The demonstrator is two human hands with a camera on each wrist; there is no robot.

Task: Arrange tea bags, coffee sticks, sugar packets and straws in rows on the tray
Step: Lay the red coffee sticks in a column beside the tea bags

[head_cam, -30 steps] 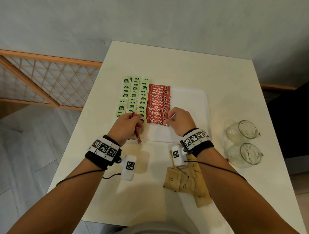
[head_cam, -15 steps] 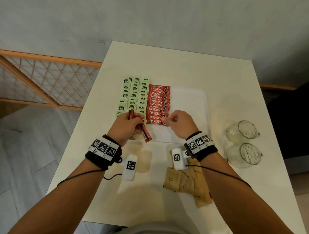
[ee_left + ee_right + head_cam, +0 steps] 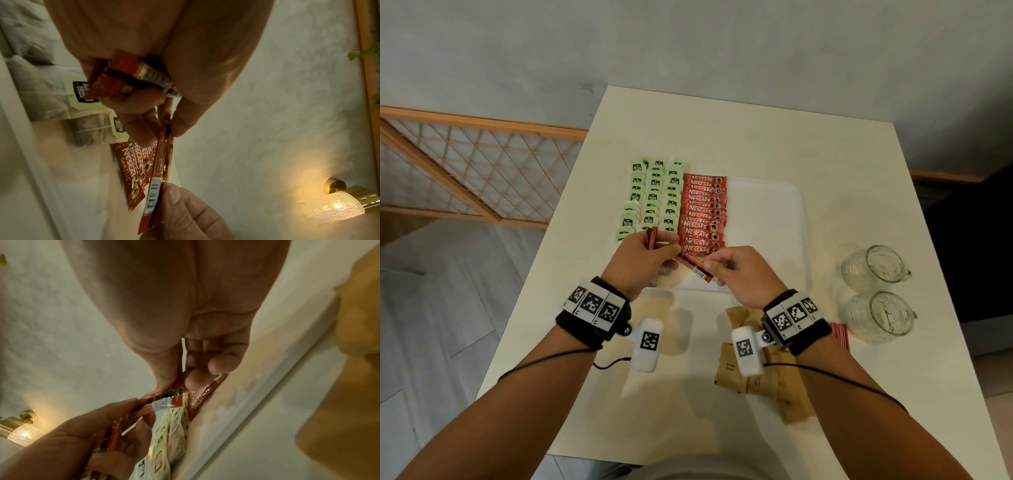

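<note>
Your white rectangular plastic tray (image 3: pixel 767 219) lies at the centre of the cream table (image 3: pixel 756 137), with the green-tagged tea bags (image 3: pixel 650 198) filling its 9 o'clock side in three columns and the overlapped row of red foil coffee sticks (image 3: pixel 702 216) just beside them toward 3 o'clock. At 6 o'clock off the tray sits the loose heap of brown paper sugar packets (image 3: pixel 767 380). Your left hand (image 3: pixel 640 263) grips a small bundle of spare sticks (image 3: pixel 131 78) and pinches one end of a single red stick (image 3: pixel 695 269); your right hand (image 3: pixel 743 274) pinches its barcode end. That stick looks feather-light, flat, slippery and easily creased, so hold it by the sealed ends, as you do now.
</note>
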